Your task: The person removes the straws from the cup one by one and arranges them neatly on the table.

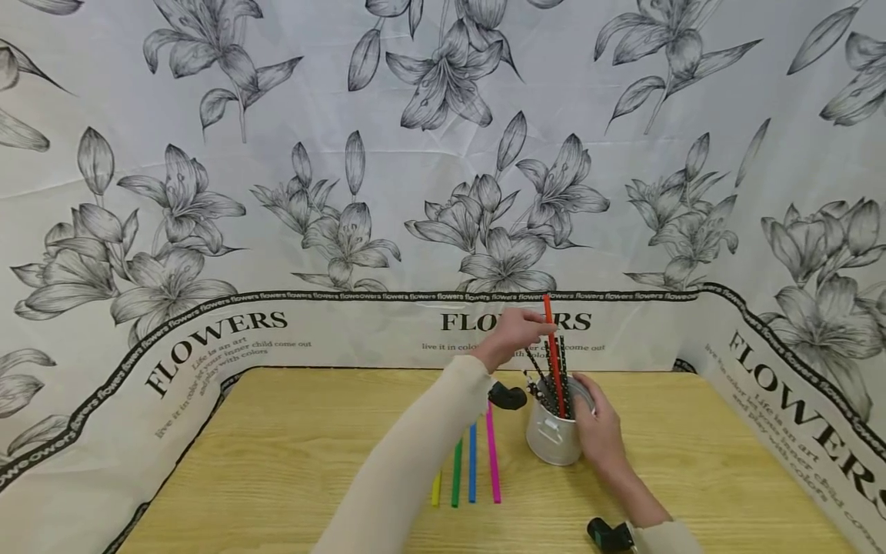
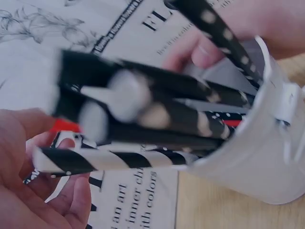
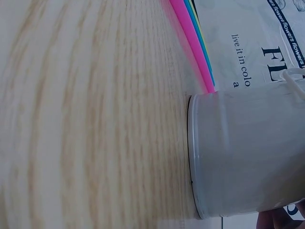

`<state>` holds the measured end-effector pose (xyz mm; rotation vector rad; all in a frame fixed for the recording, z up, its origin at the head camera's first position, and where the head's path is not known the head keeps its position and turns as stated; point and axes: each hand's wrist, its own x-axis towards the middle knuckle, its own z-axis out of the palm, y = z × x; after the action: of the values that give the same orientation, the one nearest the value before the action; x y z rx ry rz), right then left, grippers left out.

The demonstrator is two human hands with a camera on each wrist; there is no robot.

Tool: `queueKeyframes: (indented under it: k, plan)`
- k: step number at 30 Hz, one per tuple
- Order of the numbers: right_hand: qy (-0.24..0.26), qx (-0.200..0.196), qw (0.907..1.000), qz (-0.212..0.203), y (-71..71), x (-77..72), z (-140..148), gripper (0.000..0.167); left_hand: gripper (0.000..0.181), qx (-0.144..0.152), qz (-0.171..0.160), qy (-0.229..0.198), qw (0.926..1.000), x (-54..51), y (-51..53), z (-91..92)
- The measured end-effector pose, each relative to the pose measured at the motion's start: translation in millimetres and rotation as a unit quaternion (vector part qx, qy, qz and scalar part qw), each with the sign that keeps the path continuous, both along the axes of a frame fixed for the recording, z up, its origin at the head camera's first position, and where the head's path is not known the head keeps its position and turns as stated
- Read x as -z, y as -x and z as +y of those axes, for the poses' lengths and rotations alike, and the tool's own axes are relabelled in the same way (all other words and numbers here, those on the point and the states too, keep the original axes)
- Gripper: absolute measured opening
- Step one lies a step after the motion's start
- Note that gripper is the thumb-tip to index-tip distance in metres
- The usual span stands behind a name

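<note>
Head view: right of centre in the frame, a red straw (image 1: pixel 552 354) stands nearly upright, its lower part among the contents of a white cup (image 1: pixel 554 445). The left hand (image 1: pixel 515 332) has hold of it near its top, thumb and fingers closed to a narrow pinch. In the left wrist view, a short red piece shows beside those fingers at the left of the frame, and more red shows at the cup's mouth.

The right hand (image 1: pixel 601 427) is curved round the cup's right side in the head view, its grip about as wide as the cup; some of its fingers appear at the lower right of the right wrist view. Black-and-white straws (image 2: pixel 119 160), some dotted and one striped, lean out of the cup; the nearest ends are blurred.

Left of the cup, in the lower middle of the head frame, a yellow straw (image 1: pixel 436 492), a green straw (image 1: pixel 457 477), a blue straw (image 1: pixel 473 469) and a pink straw (image 1: pixel 494 469) lie side by side, apart, on the wood-grain tabletop (image 1: pixel 277 446), partly hidden by the left sleeve (image 1: pixel 408 454). Floral fabric (image 1: pixel 443 231) printed with "FLOWERS" hangs across the upper frame.
</note>
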<state>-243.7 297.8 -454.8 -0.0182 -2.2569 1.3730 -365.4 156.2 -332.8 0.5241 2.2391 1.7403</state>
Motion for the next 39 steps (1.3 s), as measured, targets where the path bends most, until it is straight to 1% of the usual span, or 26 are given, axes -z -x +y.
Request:
queueKeyframes:
  k: [2,6,9,11,14,16,18,22,25,28,31,34,36,39]
  plan:
    - [-0.002,0.000,1.0000,0.006,0.7,-0.2,-1,0.043,0.028,-0.011,0.001,-0.018,0.9998,-6.2,-1.3,-1.7]
    - [-0.007,0.006,0.9999,0.008,1.3,0.0,-1,0.042,0.024,-0.025,0.010,-0.065,0.9976,-22.5,-3.1,-6.0]
    - [-0.007,0.009,0.9999,0.003,0.8,0.8,-1,0.043,0.026,-0.022,0.022,-0.105,0.9939,-34.4,-3.0,-12.5]
    - [-0.005,0.010,0.9999,0.000,0.9,0.8,-1,0.043,0.030,-0.018,0.038,-0.122,0.9917,-42.3,-2.3,-20.8]
    - [-0.006,0.012,0.9999,0.001,1.3,1.0,-1,0.043,0.037,-0.019,0.063,-0.151,0.9863,-55.7,-0.5,-36.6]
    - [-0.007,0.013,0.9999,0.000,1.3,0.9,-1,0.043,0.041,-0.030,0.073,-0.174,0.9816,-66.0,1.4,-48.0]
    - [-0.007,0.015,0.9999,-0.002,0.9,0.7,-1,0.043,0.043,-0.047,0.080,-0.197,0.9761,-76.8,3.8,-60.1]
    - [-0.010,0.017,0.9998,-0.003,-0.4,-0.9,-1,0.043,0.038,-0.076,0.111,-0.211,0.9683,-96.3,7.5,-90.4]
    - [-0.013,0.017,0.9998,0.000,-0.1,-2.2,-2,0.043,0.032,-0.094,0.143,-0.195,0.9657,-104.3,8.7,-118.7]
    - [-0.014,0.020,0.9997,-0.001,1.3,-3.1,-2,0.043,0.030,-0.102,0.157,-0.187,0.9642,-104.3,9.8,-147.0]
    - [-0.013,0.020,0.9997,-0.004,2.1,-3.7,-2,0.043,0.029,-0.112,0.158,-0.173,0.9656,-97.6,11.3,-171.4]
    - [-0.012,0.019,0.9997,-0.004,2.5,-4.2,-2,0.043,0.025,-0.124,0.154,-0.152,0.9685,-87.4,11.7,-191.1]
    - [-0.013,0.020,0.9997,-0.006,2.4,-4.4,-2,0.043,0.022,-0.128,0.148,-0.138,0.9709,-78.8,12.2,-201.2]
    - [-0.015,0.022,0.9996,-0.011,2.0,-3.8,-2,0.044,0.020,-0.126,0.143,-0.117,0.9747,-64.8,11.7,-212.9]
